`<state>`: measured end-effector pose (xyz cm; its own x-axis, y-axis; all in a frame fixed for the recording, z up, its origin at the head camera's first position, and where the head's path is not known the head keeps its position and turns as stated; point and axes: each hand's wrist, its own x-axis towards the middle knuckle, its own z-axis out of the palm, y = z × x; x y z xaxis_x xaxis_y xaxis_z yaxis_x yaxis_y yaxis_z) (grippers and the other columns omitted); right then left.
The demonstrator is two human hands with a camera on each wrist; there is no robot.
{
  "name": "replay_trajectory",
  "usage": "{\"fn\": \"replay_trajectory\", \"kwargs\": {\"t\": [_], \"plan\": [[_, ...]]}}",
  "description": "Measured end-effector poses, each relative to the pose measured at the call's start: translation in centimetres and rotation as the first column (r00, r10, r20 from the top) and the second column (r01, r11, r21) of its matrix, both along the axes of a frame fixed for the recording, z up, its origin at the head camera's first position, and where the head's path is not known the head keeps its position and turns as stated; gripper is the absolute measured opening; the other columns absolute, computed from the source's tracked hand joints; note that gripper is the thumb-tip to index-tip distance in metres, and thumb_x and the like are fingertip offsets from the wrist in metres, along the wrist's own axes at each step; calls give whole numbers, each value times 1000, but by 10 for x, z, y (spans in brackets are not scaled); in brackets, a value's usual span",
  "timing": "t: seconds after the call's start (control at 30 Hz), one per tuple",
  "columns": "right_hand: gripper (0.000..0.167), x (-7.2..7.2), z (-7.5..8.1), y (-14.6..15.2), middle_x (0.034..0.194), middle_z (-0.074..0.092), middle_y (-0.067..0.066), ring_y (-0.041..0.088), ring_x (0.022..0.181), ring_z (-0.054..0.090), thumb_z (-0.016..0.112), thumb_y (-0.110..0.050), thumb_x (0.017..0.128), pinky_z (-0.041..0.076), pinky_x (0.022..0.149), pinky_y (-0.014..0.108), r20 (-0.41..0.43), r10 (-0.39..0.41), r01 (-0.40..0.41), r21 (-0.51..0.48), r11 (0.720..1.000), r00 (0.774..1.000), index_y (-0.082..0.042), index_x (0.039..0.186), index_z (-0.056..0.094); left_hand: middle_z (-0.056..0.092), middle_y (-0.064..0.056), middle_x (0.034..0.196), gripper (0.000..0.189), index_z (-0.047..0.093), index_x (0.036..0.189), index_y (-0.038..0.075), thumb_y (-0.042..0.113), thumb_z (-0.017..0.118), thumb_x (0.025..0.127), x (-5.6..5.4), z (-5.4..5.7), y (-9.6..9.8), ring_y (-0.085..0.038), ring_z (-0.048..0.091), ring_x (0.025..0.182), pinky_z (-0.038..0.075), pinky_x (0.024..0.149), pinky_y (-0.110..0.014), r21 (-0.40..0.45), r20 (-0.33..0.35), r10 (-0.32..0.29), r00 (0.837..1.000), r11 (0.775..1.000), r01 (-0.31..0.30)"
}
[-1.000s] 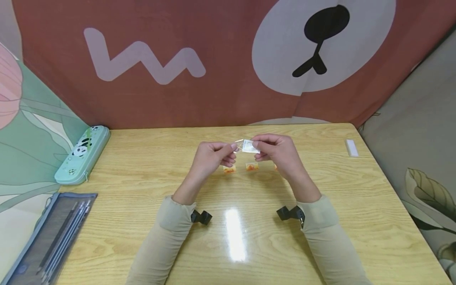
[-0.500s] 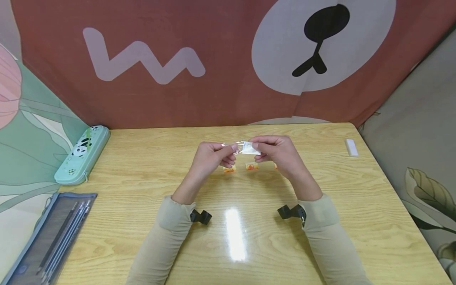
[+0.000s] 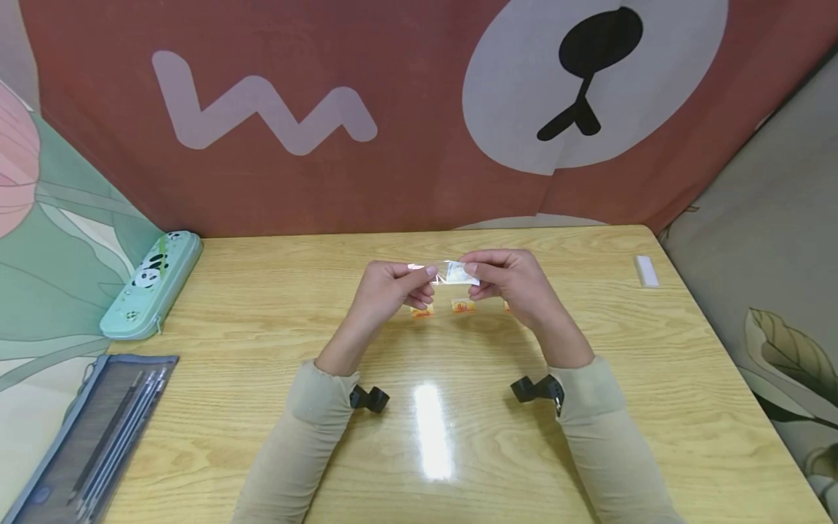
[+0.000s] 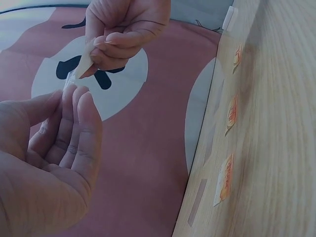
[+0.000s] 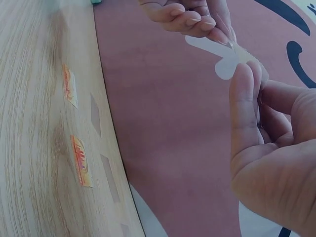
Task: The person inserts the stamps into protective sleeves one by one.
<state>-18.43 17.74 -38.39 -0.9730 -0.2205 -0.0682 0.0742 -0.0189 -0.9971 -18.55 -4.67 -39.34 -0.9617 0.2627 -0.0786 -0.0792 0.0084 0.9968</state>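
Over the far part of the table my two hands hold a small white packet (image 3: 456,272) with a clear plastic film (image 3: 440,272) at its left side. My left hand (image 3: 391,285) pinches the film between thumb and fingers. The right hand (image 3: 513,284) pinches the white part, which covers its fingertips in part. In the right wrist view the packet (image 5: 242,53) is pale with a toothed edge. Below the hands lie small orange-and-yellow printed pieces: one (image 3: 422,311) under my left fingers, another (image 3: 463,306) in the middle, a third (image 3: 507,307) mostly hidden by my right hand.
A mint pencil case (image 3: 153,284) with pandas lies at the table's back left corner. In front of it is a mesh zip pouch (image 3: 118,429) holding pencils. A white bar (image 3: 647,271) sits at the back right. A red-brown printed cloth (image 3: 314,189) hangs behind the wooden table (image 3: 262,437).
The clear film between my hands has turned and now stretches flat from left to right, reaching behind my left thumb. The white packet has tilted and dropped slightly. The table items have not moved.
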Motion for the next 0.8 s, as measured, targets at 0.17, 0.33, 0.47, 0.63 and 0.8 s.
{"fn": "replay_trajectory", "kwargs": {"t": [0.17, 0.33, 0.47, 0.63, 0.8], "plan": [[18, 0, 0, 1, 86, 74, -2, 9, 63, 69, 62, -4, 99, 64, 65, 25, 6, 20, -20, -3, 1000, 1000, 5, 112, 71, 72, -2, 67, 30, 75, 89, -10, 19, 74, 93, 0, 0, -1, -17, 72, 61, 65, 63, -32, -16, 6, -7, 1000, 1000, 7], [27, 0, 0, 0, 86, 74, -2, 9, 62, 68, 63, -6, 99, 64, 65, 25, 27, 22, -23, 23, 999, 999, 12, 118, 66, 72, -2, 67, 26, 77, 86, -5, 20, 75, 92, 0, 0, -1, -22, 73, 64, 65, 64, -33, -33, 0, -12, 1000, 999, 12], [22, -1, 0, 0, 85, 72, -2, 8, 61, 67, 64, -8, 99, 63, 64, 25, 39, 17, -19, 33, 999, 999, 8, 113, 67, 72, -2, 67, 27, 77, 88, -7, 20, 76, 92, 0, -1, -1, -19, 72, 61, 65, 63, -32, -44, -15, -11, 1000, 999, 10], [20, -2, -2, -1, 87, 71, -3, 7, 63, 67, 60, -6, 101, 64, 66, 24, 48, 4, -5, 10, 1000, 999, 8, 115, 64, 72, -2, 66, 29, 77, 88, -6, 23, 75, 93, 0, -1, 0, -22, 72, 62, 65, 63, -32, -91, -34, -7, 999, 996, 4], [18, -2, -1, -1, 87, 71, -2, 8, 62, 67, 61, -5, 101, 64, 65, 24, 59, -11, 12, -20, 1000, 998, 6, 113, 66, 73, -3, 66, 30, 78, 91, -6, 24, 74, 94, 1, 0, 1, -22, 72, 61, 65, 62, -32, -112, -32, -3, 999, 994, -1]]}}
